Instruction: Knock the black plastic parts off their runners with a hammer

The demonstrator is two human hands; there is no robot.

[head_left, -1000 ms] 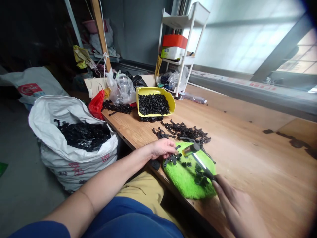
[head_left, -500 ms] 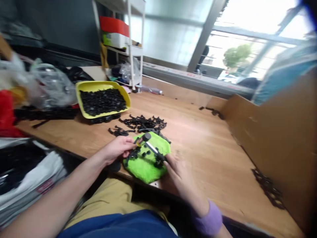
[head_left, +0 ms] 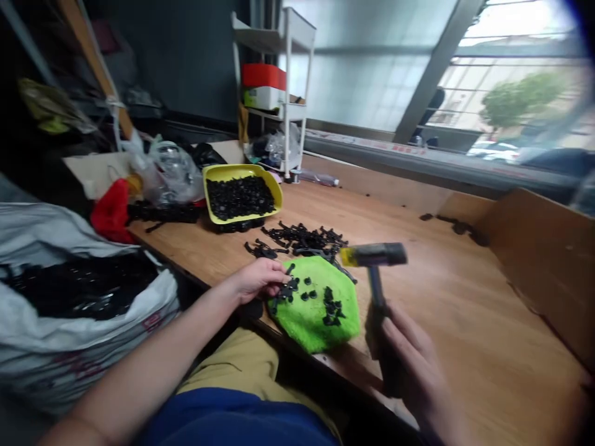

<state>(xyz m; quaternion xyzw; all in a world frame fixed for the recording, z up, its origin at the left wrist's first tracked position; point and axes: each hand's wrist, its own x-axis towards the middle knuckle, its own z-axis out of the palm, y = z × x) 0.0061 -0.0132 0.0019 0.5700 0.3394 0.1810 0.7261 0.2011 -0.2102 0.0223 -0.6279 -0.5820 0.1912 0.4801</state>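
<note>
My right hand [head_left: 409, 347] is wrapped round the handle of a mallet [head_left: 374, 254] with a yellow face and a black face. The mallet is raised to the right of a bright green cloth pad [head_left: 307, 331]. At the pad's left edge my left hand [head_left: 263, 279] pinches a small black plastic part [head_left: 289, 270]; its exact shape is partly hidden by the fingers. Small round black pieces [head_left: 309, 294] lie on the middle of the pad. A cluster of small black pieces [head_left: 332, 308] sits on its right half.
Behind the pad lies a pile of thin black parts [head_left: 304, 236]. A yellow tray [head_left: 277, 197] full of black pieces stands farther back. Left of the table is a white sack [head_left: 153, 328] with black contents. A cardboard panel [head_left: 548, 266] borders the right side.
The mallet has moved from over the pad up and to the right in my right hand. My left hand stays at the pad's left edge. The view has swung left.
</note>
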